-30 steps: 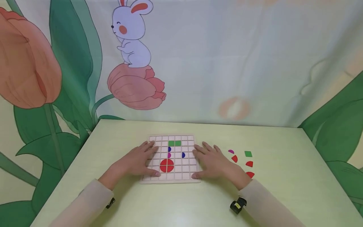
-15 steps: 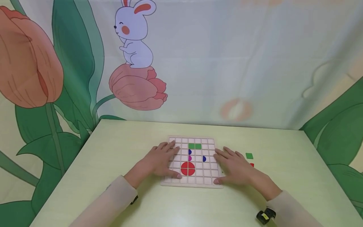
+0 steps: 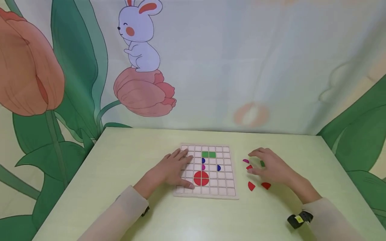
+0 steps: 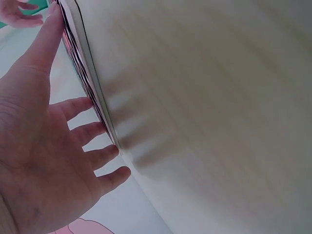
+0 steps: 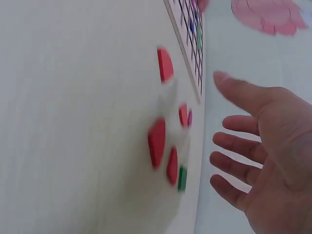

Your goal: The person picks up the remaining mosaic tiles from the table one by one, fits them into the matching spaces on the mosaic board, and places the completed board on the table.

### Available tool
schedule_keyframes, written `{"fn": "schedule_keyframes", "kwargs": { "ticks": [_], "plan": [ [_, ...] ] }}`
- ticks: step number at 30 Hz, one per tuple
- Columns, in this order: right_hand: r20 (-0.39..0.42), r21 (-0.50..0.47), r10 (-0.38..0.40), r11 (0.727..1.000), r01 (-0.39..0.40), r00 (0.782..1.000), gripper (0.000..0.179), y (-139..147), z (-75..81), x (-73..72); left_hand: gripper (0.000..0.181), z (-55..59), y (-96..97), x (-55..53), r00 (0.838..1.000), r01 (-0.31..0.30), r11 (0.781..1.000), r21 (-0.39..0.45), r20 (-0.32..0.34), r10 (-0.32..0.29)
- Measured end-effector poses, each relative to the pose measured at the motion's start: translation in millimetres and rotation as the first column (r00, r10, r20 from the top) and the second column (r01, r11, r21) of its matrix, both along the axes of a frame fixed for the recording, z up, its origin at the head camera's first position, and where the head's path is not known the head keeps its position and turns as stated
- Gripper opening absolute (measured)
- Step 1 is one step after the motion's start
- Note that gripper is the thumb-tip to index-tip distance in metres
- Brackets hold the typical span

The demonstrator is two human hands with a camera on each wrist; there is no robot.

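Note:
A pale gridded board [image 3: 222, 184] lies flat on the table. My left hand [image 3: 172, 169] rests on its left edge, fingers spread and thumb at the front; the left wrist view shows the fingertips along the board's side. Set on the grid are a red circle made of quarter pieces [image 3: 197, 174], two green squares [image 3: 205, 154], blue half-circles [image 3: 218, 167] and a magenta half-circle [image 3: 203, 167]. My right hand [image 3: 272, 167] hovers above loose pieces right of the board, thumb and fingers apart, holding nothing. Red quarter-circles [image 3: 251, 186], a magenta half-circle [image 3: 246, 161] and a partly covered green square [image 3: 262, 163] lie below it.
The light table [image 3: 135, 140] runs back to a printed curtain [image 3: 205, 67] with a rabbit and tulips. Cameras are strapped at both wrists, the right one [image 3: 297, 219] plainly visible. In the right wrist view, red pieces [image 5: 157, 141] are scattered beside the board.
The board slid right with both hands at its sides. My right hand then left the board's right edge and moved right, over the loose pieces. The left hand stayed on the board.

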State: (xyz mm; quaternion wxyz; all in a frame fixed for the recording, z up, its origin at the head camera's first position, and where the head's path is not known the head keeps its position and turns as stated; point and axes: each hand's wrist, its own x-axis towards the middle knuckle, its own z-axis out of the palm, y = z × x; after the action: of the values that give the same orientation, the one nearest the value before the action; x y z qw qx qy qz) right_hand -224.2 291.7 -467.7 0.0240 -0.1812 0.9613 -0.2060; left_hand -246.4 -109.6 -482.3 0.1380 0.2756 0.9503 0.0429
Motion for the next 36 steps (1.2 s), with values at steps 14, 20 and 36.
{"fn": "schedule_keyframes", "kwargs": {
  "ticks": [14, 20, 36],
  "plan": [
    [0.08, -0.12, -0.13, 0.983, 0.139, 0.988, 0.042, 60.7, -12.3, -15.2, 0.12, 0.9, 1.4, -5.9, 0.999, 0.029, 0.999, 0.036, -0.015, -0.029],
    [0.098, -0.141, -0.137, 0.979, 0.15, 0.986, 0.036, 63.2, -24.6, -15.8, 0.119, 1.8, -1.6, -3.4, 1.0, 0.016, 0.999, 0.036, -0.002, -0.016],
    [0.13, -0.204, -0.204, 0.952, 0.227, 0.97, 0.025, 58.1, -32.8, -3.3, 0.121, -6.7, -5.5, -0.7, 0.996, 0.088, 0.995, 0.043, -0.011, -0.088]
  ]
}}
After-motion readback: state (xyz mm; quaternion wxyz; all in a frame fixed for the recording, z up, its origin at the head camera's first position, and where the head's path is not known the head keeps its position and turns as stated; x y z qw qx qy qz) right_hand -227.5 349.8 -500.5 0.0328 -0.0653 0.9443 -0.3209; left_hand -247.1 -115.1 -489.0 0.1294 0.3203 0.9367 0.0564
